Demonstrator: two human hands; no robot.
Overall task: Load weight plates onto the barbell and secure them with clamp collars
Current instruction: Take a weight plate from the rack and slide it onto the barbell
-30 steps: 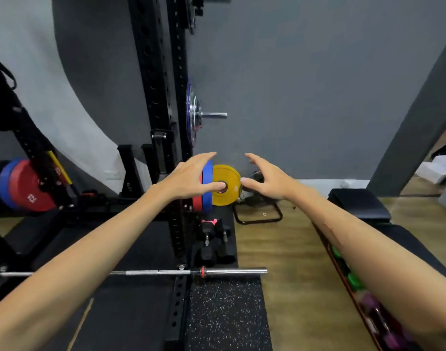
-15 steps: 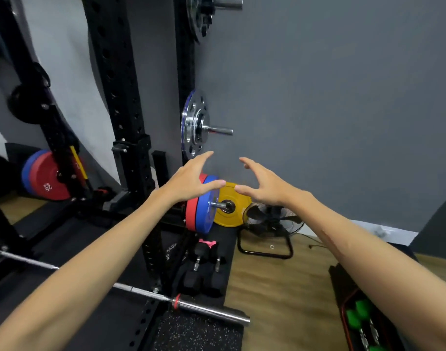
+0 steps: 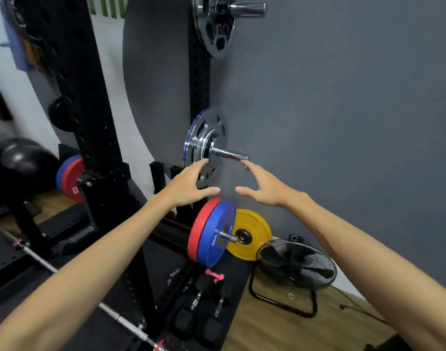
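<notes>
Both hands empty, fingers spread wide: left hand (image 3: 189, 184) & right hand (image 3: 261, 190) just below chrome plates (image 3: 204, 141); grip rim both sides, slide straight off peg (image 3: 229, 154).

Black floor fan (image 3: 296, 268) on wood floor (image 3: 280, 323) by grey wall (image 3: 343, 97). Black hex dumbbells (image 3: 199, 323) on black mat, pink small dumbbell (image 3: 215, 276) just behind. Black exercise ball (image 3: 22, 158) far left.

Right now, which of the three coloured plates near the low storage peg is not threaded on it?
The yellow plate. The red plate and blue plate sit on the peg; the yellow one stands behind them.
</notes>
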